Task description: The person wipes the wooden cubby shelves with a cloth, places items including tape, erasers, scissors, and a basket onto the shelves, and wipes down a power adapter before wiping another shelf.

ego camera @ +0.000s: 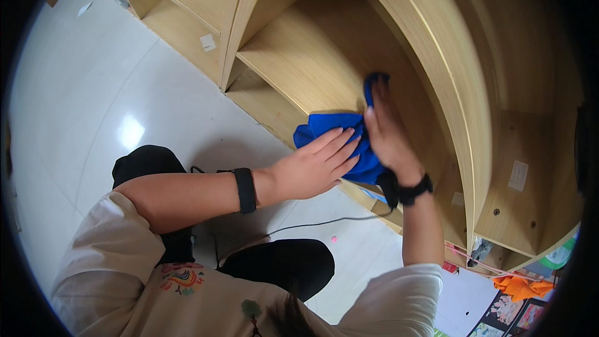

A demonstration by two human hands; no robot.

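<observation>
A blue cloth [334, 124] lies bunched over the front edge of a light wooden shelf board [299, 65]. My left hand [320, 161] lies across the cloth near that edge, fingers close together on top of it. Farther into the compartment, my right hand [390, 138] presses part of the same cloth against the board, and blue fabric shows around its fingertips. The right hand is slightly blurred, and its palm is hidden. Black bands circle both wrists.
The wooden shelving unit [442, 61] curves around the compartment, with an upright divider [236, 23] at left. A thin black cable [327, 221] runs from near my right wrist across the pale floor [93, 103]. An orange cloth [522, 288] and a small pink item [334, 239] are lower right.
</observation>
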